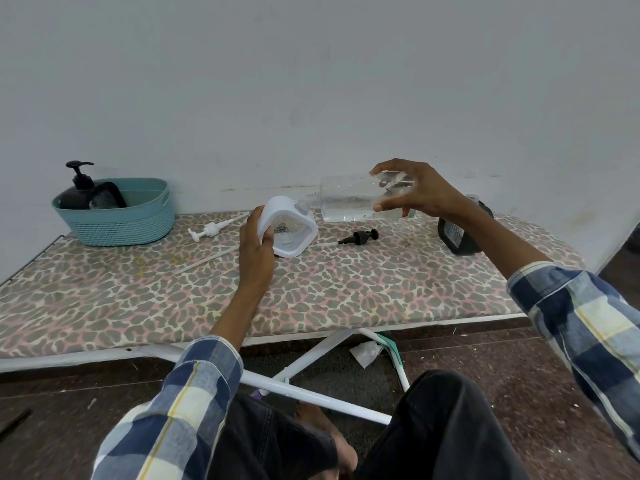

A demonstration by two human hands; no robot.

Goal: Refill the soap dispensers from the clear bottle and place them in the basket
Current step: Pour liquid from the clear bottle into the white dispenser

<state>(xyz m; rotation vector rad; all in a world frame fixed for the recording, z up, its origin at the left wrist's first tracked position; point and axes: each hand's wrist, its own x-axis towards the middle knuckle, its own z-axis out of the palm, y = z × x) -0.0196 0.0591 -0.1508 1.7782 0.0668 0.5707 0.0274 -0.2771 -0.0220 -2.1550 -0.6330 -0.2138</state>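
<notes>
My left hand point(257, 247) grips a white soap dispenser point(294, 237), tilted on the leopard-print board point(346, 292) with its pump off. My right hand point(412, 188) holds the clear bottle point(349, 199) by its base, lying almost level, its neck at the white dispenser's opening; clear liquid sits in its lower side. A black dispenser with its pump on stands in the teal basket point(117, 220) at the far left. Another black dispenser point(460, 233) without a pump stands at the right, behind my right forearm.
A white pump point(207, 230) and a black pump point(358, 236) lie loose on the board near the white dispenser. The wall runs close behind the board. Below the board's front edge are its white legs, my knees and the dark floor.
</notes>
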